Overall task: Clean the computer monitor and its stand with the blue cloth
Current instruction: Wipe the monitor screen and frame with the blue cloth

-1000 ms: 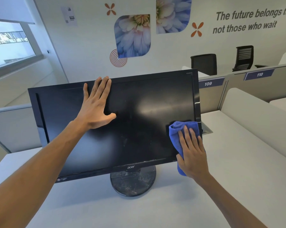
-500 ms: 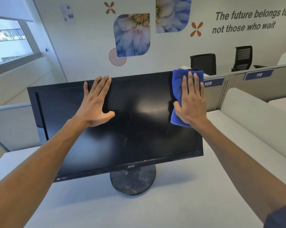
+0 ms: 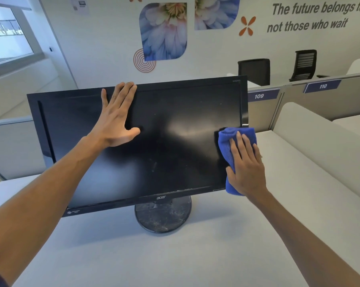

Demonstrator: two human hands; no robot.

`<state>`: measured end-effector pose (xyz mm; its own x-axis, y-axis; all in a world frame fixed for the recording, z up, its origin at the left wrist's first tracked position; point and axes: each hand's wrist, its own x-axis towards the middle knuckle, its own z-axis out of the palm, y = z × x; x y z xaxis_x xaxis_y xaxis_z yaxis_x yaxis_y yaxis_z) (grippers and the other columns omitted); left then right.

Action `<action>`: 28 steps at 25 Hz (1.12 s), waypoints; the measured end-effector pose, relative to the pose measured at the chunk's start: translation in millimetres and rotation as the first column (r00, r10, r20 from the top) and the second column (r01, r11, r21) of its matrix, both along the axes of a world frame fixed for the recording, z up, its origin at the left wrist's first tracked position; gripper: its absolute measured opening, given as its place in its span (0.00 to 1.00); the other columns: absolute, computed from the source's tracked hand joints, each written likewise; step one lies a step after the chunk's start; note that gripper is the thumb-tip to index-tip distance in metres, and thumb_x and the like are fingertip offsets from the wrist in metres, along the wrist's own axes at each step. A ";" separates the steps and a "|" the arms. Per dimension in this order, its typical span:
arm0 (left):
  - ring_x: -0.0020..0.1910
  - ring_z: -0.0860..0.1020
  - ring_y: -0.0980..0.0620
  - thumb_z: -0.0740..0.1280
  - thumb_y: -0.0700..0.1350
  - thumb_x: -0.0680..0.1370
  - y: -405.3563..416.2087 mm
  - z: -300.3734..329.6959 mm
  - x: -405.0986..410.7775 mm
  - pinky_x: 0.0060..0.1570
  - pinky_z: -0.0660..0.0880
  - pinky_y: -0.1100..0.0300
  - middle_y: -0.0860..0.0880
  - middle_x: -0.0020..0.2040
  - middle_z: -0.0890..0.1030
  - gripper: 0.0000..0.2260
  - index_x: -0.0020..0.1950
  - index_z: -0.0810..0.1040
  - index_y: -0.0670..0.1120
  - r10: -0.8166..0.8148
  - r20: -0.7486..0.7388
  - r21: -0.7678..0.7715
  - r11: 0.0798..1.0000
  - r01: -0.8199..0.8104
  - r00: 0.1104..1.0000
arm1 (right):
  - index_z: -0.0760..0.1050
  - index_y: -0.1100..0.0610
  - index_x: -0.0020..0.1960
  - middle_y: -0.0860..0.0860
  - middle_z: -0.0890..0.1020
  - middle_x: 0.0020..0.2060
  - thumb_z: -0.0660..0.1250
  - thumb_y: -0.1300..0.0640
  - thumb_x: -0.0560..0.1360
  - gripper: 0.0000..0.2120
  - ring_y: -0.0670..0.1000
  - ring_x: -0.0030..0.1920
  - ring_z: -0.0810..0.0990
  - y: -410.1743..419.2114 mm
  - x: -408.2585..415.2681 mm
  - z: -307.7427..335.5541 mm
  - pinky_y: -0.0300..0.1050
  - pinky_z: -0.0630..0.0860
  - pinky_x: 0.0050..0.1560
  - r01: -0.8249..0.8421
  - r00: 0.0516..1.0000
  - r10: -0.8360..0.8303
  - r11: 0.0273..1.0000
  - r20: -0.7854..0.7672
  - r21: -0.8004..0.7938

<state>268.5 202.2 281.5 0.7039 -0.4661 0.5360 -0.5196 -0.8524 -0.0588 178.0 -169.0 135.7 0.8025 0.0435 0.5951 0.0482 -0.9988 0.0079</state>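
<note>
A black monitor (image 3: 175,146) stands on a round, dusty black stand (image 3: 163,219) on a white desk. My left hand (image 3: 117,119) lies flat and open against the upper left part of the screen, fingertips over the top bezel. My right hand (image 3: 246,166) presses a folded blue cloth (image 3: 226,141) against the lower right part of the screen, at the right bezel. The cloth pokes out above and below the hand.
The white desk (image 3: 195,255) stretches around the stand. Grey partitions with labels 109 (image 3: 258,96) and 110 (image 3: 322,86) rise behind on the right. Two black office chairs (image 3: 255,71) stand by the back wall. A low divider (image 3: 9,141) is at left.
My right hand slid the blue cloth from the lower right of the screen up to the top right corner, then back down along the right edge. My left hand stayed in place.
</note>
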 end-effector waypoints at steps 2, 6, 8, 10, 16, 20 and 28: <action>0.79 0.38 0.52 0.58 0.58 0.66 0.0 -0.9 -0.4 0.73 0.32 0.43 0.50 0.81 0.44 0.47 0.81 0.45 0.46 0.006 0.000 0.007 1.000 -0.006 1.000 | 0.62 0.61 0.75 0.57 0.62 0.76 0.55 0.51 0.73 0.32 0.59 0.76 0.58 -2.2 -16.0 -21.3 0.58 0.58 0.75 0.003 0.999 -0.002 1.000 -0.034 0.008; 0.79 0.37 0.52 0.60 0.57 0.67 1.7 1.1 -2.5 0.74 0.33 0.41 0.51 0.81 0.42 0.47 0.81 0.41 0.48 0.042 0.001 0.080 0.996 -0.042 0.999 | 0.62 0.61 0.76 0.56 0.59 0.76 0.55 0.51 0.72 0.33 0.59 0.76 0.60 0.9 -44.9 -63.3 0.57 0.59 0.74 0.012 0.996 -0.008 0.999 -0.092 0.037; 0.79 0.38 0.52 0.61 0.57 0.70 5.4 0.1 -10.3 0.74 0.36 0.39 0.51 0.81 0.41 0.45 0.81 0.41 0.50 0.078 0.035 0.114 0.990 -0.082 0.996 | 0.59 0.60 0.77 0.55 0.58 0.77 0.57 0.52 0.72 0.34 0.59 0.76 0.58 4.8 -47.5 -67.2 0.58 0.59 0.74 0.027 0.994 -0.020 0.997 -0.104 0.070; 0.79 0.39 0.51 0.59 0.59 0.72 18.2 -7.9 -24.7 0.75 0.38 0.38 0.51 0.81 0.41 0.42 0.81 0.43 0.51 0.147 0.080 0.070 0.986 -0.153 0.986 | 0.55 0.59 0.78 0.56 0.57 0.78 0.54 0.50 0.72 0.35 0.59 0.78 0.54 10.9 -38.6 -54.4 0.59 0.56 0.75 0.047 0.994 -0.035 0.992 -0.102 0.113; 0.80 0.43 0.45 0.54 0.64 0.75 111.9 -86.6 -85.6 0.74 0.43 0.37 0.48 0.81 0.42 0.40 0.81 0.44 0.46 0.492 -0.038 -0.245 0.839 -0.486 0.870 | 0.48 0.57 0.79 0.56 0.51 0.79 0.56 0.51 0.73 0.38 0.59 0.78 0.48 55.5 -8.6 -23.2 0.60 0.51 0.76 0.118 0.993 -0.109 0.940 -0.046 0.319; 0.80 0.44 0.47 0.56 0.65 0.76 144.6 -121.5 -102.3 0.74 0.57 0.38 0.49 0.81 0.39 0.42 0.81 0.40 0.46 0.373 -0.165 -0.277 0.871 -0.405 0.913 | 0.48 0.57 0.79 0.56 0.49 0.79 0.57 0.51 0.72 0.38 0.59 0.78 0.46 86.0 -9.2 -36.5 0.63 0.50 0.75 0.119 0.993 -0.108 0.943 -0.051 0.312; 0.80 0.42 0.47 0.58 0.63 0.75 154.1 -134.4 -106.9 0.74 0.57 0.43 0.47 0.81 0.38 0.44 0.80 0.39 0.44 0.244 -0.169 -0.285 0.915 -0.285 0.955 | 0.52 0.56 0.79 0.54 0.51 0.79 0.58 0.52 0.69 0.39 0.56 0.79 0.48 183.0 -19.3 -40.0 0.59 0.47 0.76 -0.051 0.997 0.061 0.980 -0.047 0.191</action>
<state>161.5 356.3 147.1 0.8505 -0.0828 0.5194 -0.2586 -0.9258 0.2757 158.7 14.0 95.7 0.8321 -0.0205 0.5542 0.0991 -0.9777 -0.1851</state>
